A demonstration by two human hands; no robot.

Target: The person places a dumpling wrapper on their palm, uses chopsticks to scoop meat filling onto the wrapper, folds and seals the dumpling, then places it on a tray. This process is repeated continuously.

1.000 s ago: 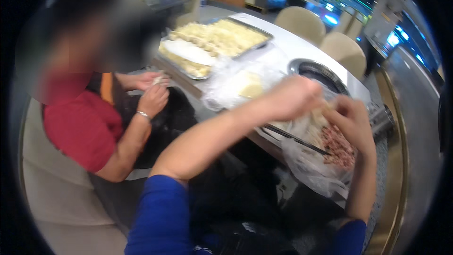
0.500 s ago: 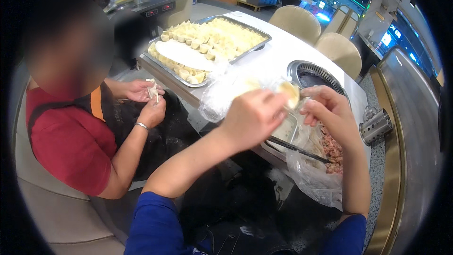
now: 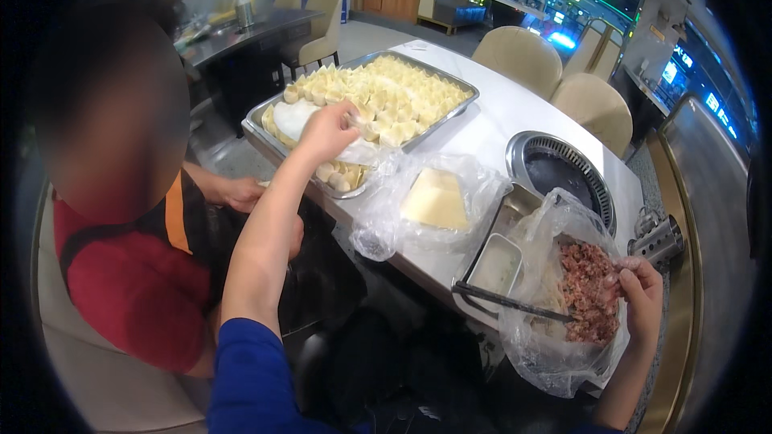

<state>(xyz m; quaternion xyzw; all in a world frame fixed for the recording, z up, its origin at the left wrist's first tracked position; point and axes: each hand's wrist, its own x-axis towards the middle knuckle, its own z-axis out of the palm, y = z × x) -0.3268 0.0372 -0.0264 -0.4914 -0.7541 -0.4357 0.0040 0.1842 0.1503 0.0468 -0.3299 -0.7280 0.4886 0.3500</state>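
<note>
My left hand (image 3: 331,130) reaches over the metal tray (image 3: 418,141) with its fingers pinched on a pale folded wonton (image 3: 351,120), mostly covered by the fingertips. Rows of wontons (image 3: 402,96) fill much of that tray, around a white patch. At the right, my right hand (image 3: 641,293) is closed at the edge of a clear plastic bag (image 3: 527,354), its fingertips beside the minced meat filling (image 3: 589,289). Dark chopsticks (image 3: 515,303) lie with their tips in the filling. Between the tray and the meat, a stack of yellowish wrappers (image 3: 436,199) rests on clear plastic.
A co-worker in a red sleeve (image 3: 129,297) sits close at my left, hands low beside my forearm. A small metal container (image 3: 496,265) holds pale liquid. Behind it is a round grill (image 3: 563,177) set in the white table (image 3: 482,120). A perforated metal cylinder (image 3: 658,241) stands at right.
My left hand has moved from the middle to the tray with the wonton. The right hand has parted from it and come down to the meat bag. The wrappers are now uncovered.
</note>
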